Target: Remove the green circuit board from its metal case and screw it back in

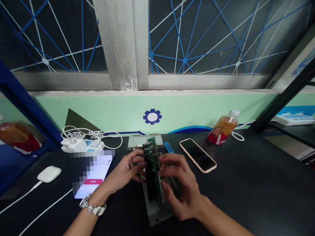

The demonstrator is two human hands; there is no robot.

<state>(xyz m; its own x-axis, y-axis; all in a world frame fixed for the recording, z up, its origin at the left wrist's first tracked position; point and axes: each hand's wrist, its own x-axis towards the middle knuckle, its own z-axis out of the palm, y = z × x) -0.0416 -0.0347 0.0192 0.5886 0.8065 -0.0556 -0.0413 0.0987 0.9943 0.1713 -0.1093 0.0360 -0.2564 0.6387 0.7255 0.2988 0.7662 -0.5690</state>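
The dark surface [249, 201] opens widely at right, its far side stopping near the wall [184, 110]. Right hand [181, 188] and left hand [130, 166] curl at opposite sides of the circuit board [150, 178]; whether either grips, I cannot tell. Uneven pressure could tip the board on its metal plate [157, 218]. Leftward, a lit phone [93, 181] crowds the wrist; reaching ahead could knock the blue tool [169, 147].

A green-and-black circuit board [151, 168], crowded with small components towards its far end, stands upright on edge over the grey metal plate [160, 217]. The plate lies flat, its near end extending past the board.
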